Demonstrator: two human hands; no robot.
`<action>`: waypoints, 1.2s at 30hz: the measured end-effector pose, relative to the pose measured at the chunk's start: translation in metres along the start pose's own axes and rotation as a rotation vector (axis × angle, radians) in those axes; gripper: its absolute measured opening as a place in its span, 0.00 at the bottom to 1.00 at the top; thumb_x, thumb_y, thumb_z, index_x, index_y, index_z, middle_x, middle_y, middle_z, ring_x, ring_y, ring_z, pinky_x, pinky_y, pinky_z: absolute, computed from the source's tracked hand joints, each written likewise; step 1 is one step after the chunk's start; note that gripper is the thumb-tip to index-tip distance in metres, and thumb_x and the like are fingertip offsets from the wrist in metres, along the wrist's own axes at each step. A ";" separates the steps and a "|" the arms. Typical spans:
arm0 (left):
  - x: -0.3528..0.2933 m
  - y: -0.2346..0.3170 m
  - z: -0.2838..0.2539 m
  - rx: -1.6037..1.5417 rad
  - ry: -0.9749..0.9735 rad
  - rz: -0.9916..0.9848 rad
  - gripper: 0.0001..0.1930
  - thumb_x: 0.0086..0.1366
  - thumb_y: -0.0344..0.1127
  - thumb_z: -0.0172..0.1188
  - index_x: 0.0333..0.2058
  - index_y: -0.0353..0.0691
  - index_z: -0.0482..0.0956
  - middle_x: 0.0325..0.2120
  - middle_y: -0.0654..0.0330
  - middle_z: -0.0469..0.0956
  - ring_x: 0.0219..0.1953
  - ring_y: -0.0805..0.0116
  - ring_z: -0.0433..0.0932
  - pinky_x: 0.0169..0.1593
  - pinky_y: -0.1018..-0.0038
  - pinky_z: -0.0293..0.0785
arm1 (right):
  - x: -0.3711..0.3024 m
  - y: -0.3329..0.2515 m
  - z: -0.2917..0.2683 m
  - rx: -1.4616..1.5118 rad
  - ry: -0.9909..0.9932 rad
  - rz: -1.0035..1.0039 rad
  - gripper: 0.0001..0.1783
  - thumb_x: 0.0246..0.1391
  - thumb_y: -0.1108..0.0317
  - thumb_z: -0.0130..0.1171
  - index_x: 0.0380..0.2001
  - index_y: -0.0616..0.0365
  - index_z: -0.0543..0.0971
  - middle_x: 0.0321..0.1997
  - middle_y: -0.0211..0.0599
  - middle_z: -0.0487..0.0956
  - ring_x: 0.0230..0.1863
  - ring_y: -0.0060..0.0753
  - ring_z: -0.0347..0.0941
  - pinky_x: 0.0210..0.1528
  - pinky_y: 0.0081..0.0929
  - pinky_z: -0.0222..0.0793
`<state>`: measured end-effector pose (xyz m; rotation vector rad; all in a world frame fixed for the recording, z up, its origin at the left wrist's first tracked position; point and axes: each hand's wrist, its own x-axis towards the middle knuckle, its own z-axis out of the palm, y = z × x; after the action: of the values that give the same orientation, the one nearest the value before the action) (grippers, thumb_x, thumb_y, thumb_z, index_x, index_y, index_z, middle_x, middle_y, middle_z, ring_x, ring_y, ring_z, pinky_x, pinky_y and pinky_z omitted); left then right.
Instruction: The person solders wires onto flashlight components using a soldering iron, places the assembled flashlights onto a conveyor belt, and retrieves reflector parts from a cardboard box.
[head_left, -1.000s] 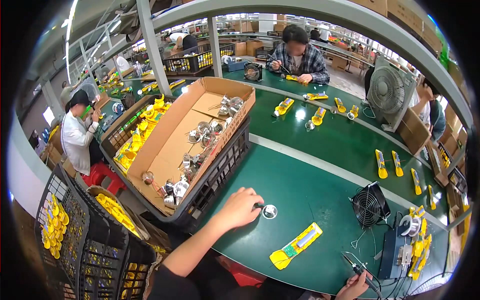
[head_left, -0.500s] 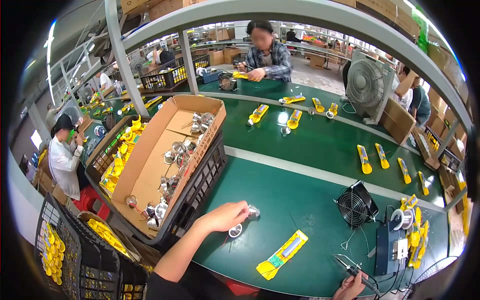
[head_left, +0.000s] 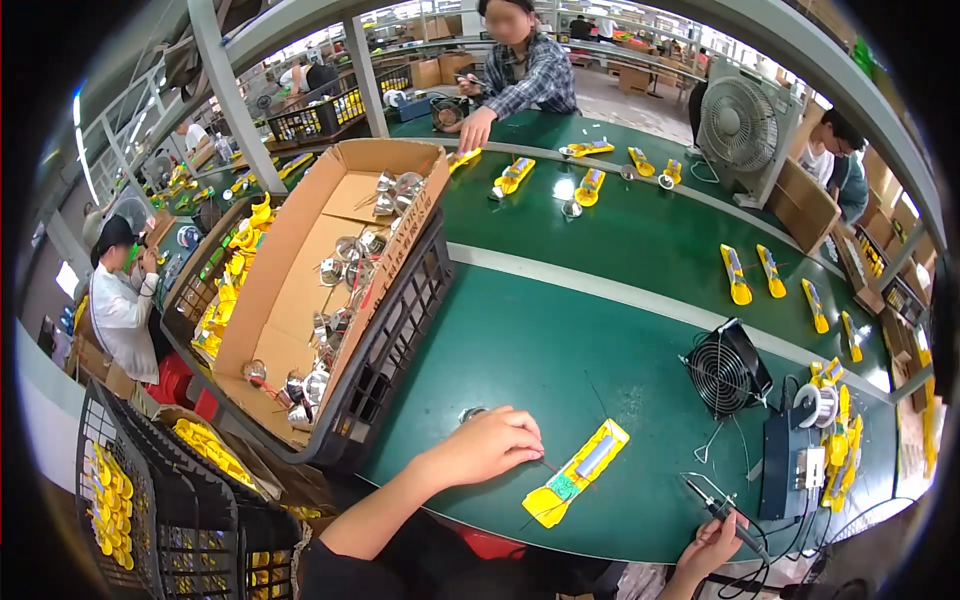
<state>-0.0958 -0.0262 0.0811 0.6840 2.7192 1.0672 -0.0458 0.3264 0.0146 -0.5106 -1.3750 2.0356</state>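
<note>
My left hand point(head_left: 490, 446) is over the green table with its fingers pinched together. A thin reddish wire shows just past the fingertips, beside a yellow holder point(head_left: 577, 473) that carries a small green circuit board and a grey-blue cylinder. Partly hidden behind that hand is a silver reflector cup point(head_left: 472, 412). At the table's front edge my right hand point(head_left: 712, 543) grips a soldering iron point(head_left: 722, 510), its tip pointing up and left, apart from the yellow holder.
A cardboard box point(head_left: 290, 300) of reflector cups rests on a black crate at the left. A small black fan point(head_left: 728, 372), a solder spool point(head_left: 816, 405) and a blue soldering station point(head_left: 785, 465) stand at the right. Across the table, a co-worker point(head_left: 530, 75) reaches toward a yellow piece.
My left hand has come nearer the yellow holder, away from the reflector cup it was over. The soldering iron stays in my right hand. The co-worker's arm has stretched out.
</note>
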 end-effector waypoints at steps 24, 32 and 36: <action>-0.039 0.039 0.111 -0.080 0.878 -0.269 0.07 0.41 0.31 0.66 0.18 0.45 0.75 0.31 0.64 0.70 0.32 0.66 0.71 0.49 0.56 0.62 | 0.007 -0.007 0.136 -0.217 -1.093 0.082 0.12 0.41 0.71 0.58 0.26 0.65 0.67 0.22 0.34 0.66 0.10 0.17 0.59 0.09 0.12 0.53; -0.039 0.032 0.116 -0.082 0.933 -0.272 0.07 0.41 0.33 0.65 0.18 0.46 0.74 0.31 0.66 0.72 0.33 0.68 0.71 0.47 0.55 0.63 | 0.006 0.004 0.130 -0.313 -1.079 0.033 0.14 0.41 0.66 0.57 0.24 0.66 0.66 0.22 0.33 0.64 0.07 0.14 0.52 0.06 0.11 0.49; -0.039 0.030 0.118 -0.071 0.936 -0.248 0.07 0.39 0.32 0.66 0.17 0.47 0.75 0.30 0.66 0.72 0.32 0.68 0.72 0.46 0.55 0.64 | 0.003 0.004 0.133 -0.338 -1.062 0.057 0.14 0.41 0.66 0.57 0.24 0.66 0.66 0.21 0.32 0.64 0.06 0.14 0.52 0.06 0.11 0.49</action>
<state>-0.0168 0.0472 0.0135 -0.2694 3.3111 1.7157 -0.1317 0.2372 0.0621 0.5204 -2.3273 2.1966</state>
